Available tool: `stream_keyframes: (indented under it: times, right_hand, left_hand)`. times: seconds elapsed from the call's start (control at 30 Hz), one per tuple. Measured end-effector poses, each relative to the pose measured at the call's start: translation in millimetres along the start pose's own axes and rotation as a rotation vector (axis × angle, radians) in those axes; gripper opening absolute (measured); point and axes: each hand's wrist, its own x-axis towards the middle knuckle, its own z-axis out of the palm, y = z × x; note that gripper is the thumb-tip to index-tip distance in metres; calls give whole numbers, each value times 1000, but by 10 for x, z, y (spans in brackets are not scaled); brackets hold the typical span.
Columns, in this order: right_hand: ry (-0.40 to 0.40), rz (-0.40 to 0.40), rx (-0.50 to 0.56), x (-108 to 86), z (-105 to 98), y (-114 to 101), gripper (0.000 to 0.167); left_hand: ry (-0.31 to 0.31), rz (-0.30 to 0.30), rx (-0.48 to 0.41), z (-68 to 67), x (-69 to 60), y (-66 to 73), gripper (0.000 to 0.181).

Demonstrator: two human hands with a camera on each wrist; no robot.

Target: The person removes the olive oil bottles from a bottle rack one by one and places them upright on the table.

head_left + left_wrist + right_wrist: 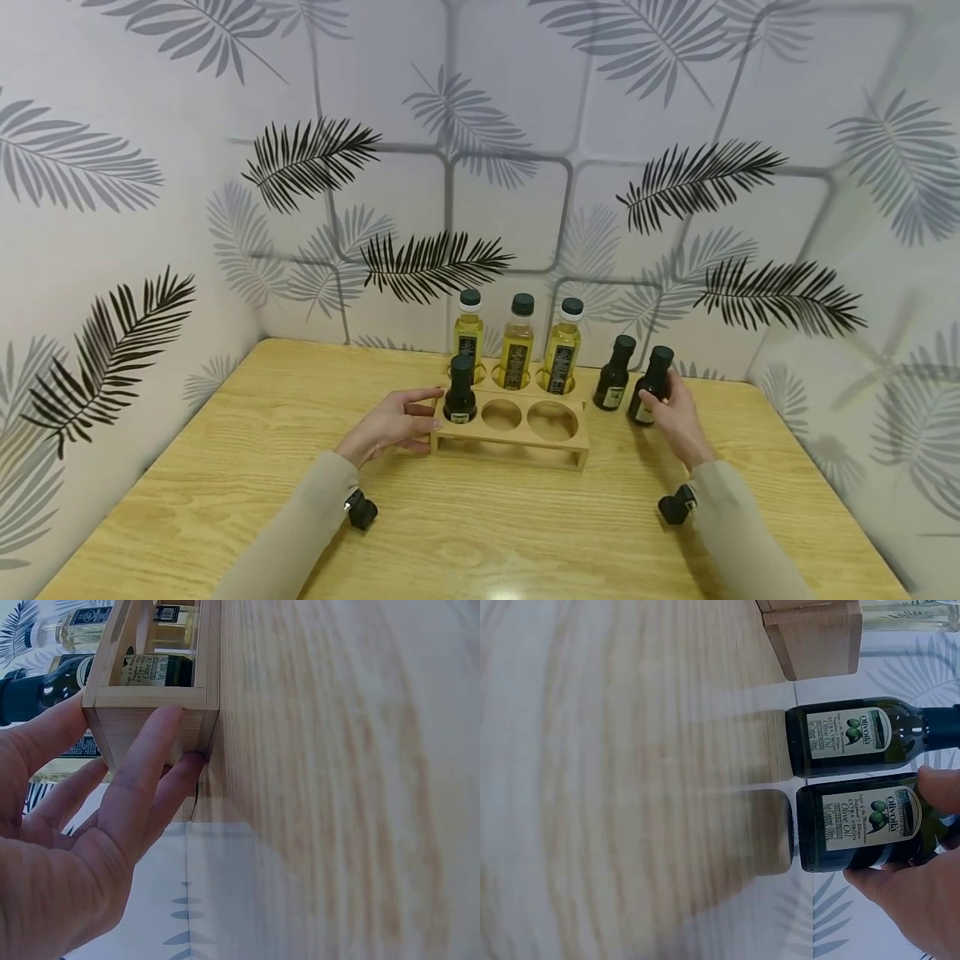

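Note:
My right hand (673, 414) grips a dark olive oil bottle (870, 823) with a dark cap, right of the rack. In the right wrist view a narrow gap shows between the bottle's base and its reflection on the table. A second dark olive oil bottle (613, 377) stands upright just left of it. At the left end of a two-tier wooden bottle rack (510, 432), my left hand (393, 423) holds the end panel, thumb and fingers against it. A dark bottle (460, 396) sits in the front tier's left hole; two round holes show beside it.
In the rack's back tier stand three yellow oil bottles (515, 346) with dark caps. The rack and loose bottles are near the back edge of the wood-grain table (465, 533), close to the leaf-patterned wall (510, 208). Each wrist wears a small black camera (362, 509).

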Motion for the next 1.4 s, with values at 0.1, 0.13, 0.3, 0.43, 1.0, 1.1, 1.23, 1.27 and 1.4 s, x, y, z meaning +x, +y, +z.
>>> stream_keyframes:
  times: [0.1, 0.13, 0.3, 0.43, 1.0, 1.1, 1.23, 1.27, 1.4]
  right_hand:
    - [7, 5, 1, 23, 3, 28, 71]
    - [9, 7, 1, 29, 3, 39, 71]
    - [4, 13, -22, 72, -25, 97, 72]
    - [-10, 18, -56, 124, -85, 123, 76]
    - [-55, -8, -39, 226, -217, 146, 70]
    - [-62, -8, -36, 234, -223, 154, 70]
    - [-67, -9, -26, 237, -229, 157, 69]
    - [-66, -9, -25, 238, -231, 156, 70]
    - [-64, -6, -29, 240, -241, 148, 69]
  left_hand:
    - [-5, -4, -1, -4, 1, -6, 64]
    - [-8, -4, -1, -5, 0, -7, 63]
    - [-12, -8, -1, -9, -7, -3, 63]
    - [-4, -10, 1, -17, 0, 3, 63]
    - [6, -9, -11, -12, 9, -8, 62]
    - [11, -13, -15, -11, 13, -10, 61]
    - [9, -13, -14, -8, 10, -9, 61]
    - [7, -10, -14, -8, 10, -8, 61]
    - [5, -10, -19, -4, 11, -3, 62]
